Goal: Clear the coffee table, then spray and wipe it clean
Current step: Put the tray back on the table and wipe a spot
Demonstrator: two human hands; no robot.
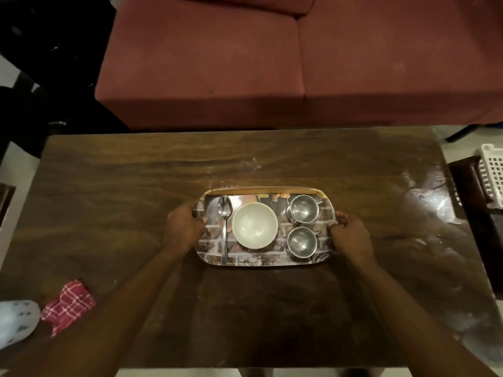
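A patterned serving tray sits in the middle of the dark wooden coffee table. On it lie a steel spoon, a white bowl and two steel cups, one behind and one in front. My left hand grips the tray's left end. My right hand grips its right end. A red checked cloth lies at the table's near left corner beside a white rounded object that may be the spray bottle.
A red sofa stands just beyond the table's far edge. A white plastic basket rests on a dark stand at the right. Dark items fill the far left corner. White smears mark the table's right side.
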